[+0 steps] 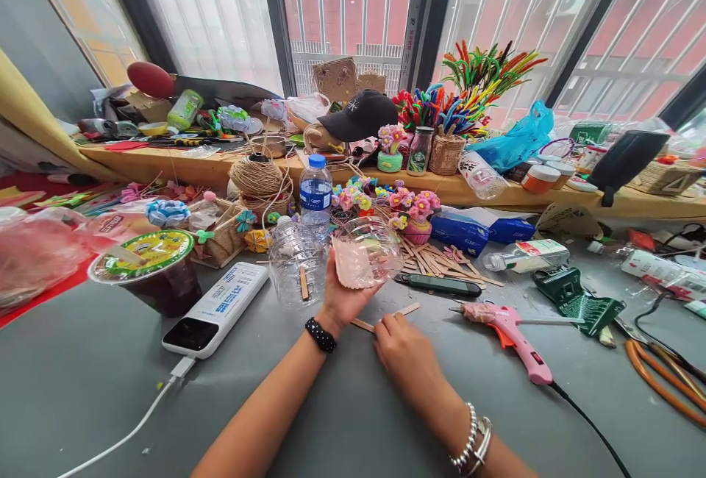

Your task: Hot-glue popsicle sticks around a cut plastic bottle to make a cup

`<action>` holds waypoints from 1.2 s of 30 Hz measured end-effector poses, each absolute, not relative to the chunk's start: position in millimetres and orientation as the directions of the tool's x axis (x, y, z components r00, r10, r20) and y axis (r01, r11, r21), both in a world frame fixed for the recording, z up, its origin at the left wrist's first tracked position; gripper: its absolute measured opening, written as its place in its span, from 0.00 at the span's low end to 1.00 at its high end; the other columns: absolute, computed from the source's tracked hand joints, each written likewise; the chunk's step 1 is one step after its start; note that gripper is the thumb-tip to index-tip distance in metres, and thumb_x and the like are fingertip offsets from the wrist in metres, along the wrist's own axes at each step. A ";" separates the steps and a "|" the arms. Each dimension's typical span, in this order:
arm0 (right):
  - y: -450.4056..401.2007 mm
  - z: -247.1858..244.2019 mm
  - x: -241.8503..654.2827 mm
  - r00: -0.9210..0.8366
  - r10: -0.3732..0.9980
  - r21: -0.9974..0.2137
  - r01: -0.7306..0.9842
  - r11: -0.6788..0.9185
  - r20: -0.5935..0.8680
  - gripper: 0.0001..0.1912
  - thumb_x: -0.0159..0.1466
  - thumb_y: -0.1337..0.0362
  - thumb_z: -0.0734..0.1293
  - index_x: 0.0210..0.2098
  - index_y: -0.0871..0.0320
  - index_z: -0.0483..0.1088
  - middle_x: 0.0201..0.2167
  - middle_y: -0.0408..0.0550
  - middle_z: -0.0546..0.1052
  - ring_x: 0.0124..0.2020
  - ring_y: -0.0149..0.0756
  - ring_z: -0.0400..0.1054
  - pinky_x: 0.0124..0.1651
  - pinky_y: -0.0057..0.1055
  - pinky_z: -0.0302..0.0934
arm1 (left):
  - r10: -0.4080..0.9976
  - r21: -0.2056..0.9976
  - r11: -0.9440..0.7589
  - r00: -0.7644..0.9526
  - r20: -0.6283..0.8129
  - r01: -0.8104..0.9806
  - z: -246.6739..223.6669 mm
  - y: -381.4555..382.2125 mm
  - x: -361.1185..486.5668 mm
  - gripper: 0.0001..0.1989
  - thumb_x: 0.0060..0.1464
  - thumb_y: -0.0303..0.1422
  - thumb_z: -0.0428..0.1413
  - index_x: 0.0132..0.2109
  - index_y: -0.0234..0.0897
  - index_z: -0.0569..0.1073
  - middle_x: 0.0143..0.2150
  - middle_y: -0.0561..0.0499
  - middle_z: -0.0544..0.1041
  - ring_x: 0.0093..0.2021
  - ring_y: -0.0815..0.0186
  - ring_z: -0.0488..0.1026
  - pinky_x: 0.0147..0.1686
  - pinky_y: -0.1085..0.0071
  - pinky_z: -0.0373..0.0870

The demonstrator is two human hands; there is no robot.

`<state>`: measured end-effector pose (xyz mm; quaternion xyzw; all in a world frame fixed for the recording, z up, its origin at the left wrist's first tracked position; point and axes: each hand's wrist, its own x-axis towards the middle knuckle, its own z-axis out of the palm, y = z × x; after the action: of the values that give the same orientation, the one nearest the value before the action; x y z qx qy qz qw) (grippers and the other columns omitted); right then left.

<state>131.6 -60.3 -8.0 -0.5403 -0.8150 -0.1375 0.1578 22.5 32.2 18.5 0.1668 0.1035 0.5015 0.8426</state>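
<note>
My left hand (343,303) is wrapped round the underside of a cut clear plastic bottle piece (380,250), which lies tilted on its side above the table. A pale pink scalloped patch (353,263) covers its near left side. My right hand (405,351) rests on the table with its fingers together on a wooden craft stick (409,309); another stick end (362,326) shows to the left of the fingers. Left of my hands stands a second clear bottle piece (281,265) with a short wooden stick (304,283) on its wall.
A pink glue gun (515,334) lies on the right, its cable running forward. Behind it are a dark green utility knife (438,285) and several loose craft sticks (441,257). A power bank (218,309), a lidded drink cup (159,279) and a water bottle (316,195) stand around.
</note>
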 end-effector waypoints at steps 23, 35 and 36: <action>-63.5 91.1 217.0 -0.027 0.997 -0.270 0.963 0.005 -0.077 0.09 0.52 0.74 0.59 0.28 0.56 0.68 0.28 0.44 0.74 0.30 0.34 0.67 0.30 0.29 0.54 | 0.900 0.575 0.362 0.436 -0.010 -0.733 15.3 27.1 23.0 0.36 0.40 0.45 0.60 0.53 0.32 0.59 0.45 0.41 0.74 0.52 0.53 0.66 0.57 0.56 0.50; -53.5 88.5 199.5 -0.268 0.948 -0.985 0.066 -0.158 -0.170 0.13 0.50 0.58 0.70 0.30 0.58 0.66 0.26 0.41 0.73 0.29 0.28 0.70 0.37 0.27 0.64 | 0.958 0.922 0.094 0.285 0.019 -0.377 6.0 15.6 29.4 0.43 0.36 0.49 0.61 0.56 0.39 0.54 0.52 0.39 0.66 0.52 0.49 0.64 0.50 0.55 0.60; -51.9 86.2 198.1 -0.250 0.955 -0.987 0.022 -0.161 -0.161 0.13 0.49 0.58 0.70 0.30 0.59 0.66 0.25 0.40 0.72 0.28 0.28 0.70 0.36 0.28 0.65 | 0.962 0.932 0.081 0.273 0.020 -0.354 6.3 14.9 29.7 0.43 0.36 0.49 0.61 0.56 0.40 0.54 0.51 0.40 0.66 0.52 0.50 0.64 0.50 0.55 0.60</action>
<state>198.1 -51.9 86.2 -0.4719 -0.5172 0.5981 0.3900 29.7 14.9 6.3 0.4553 0.3337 0.5021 0.6552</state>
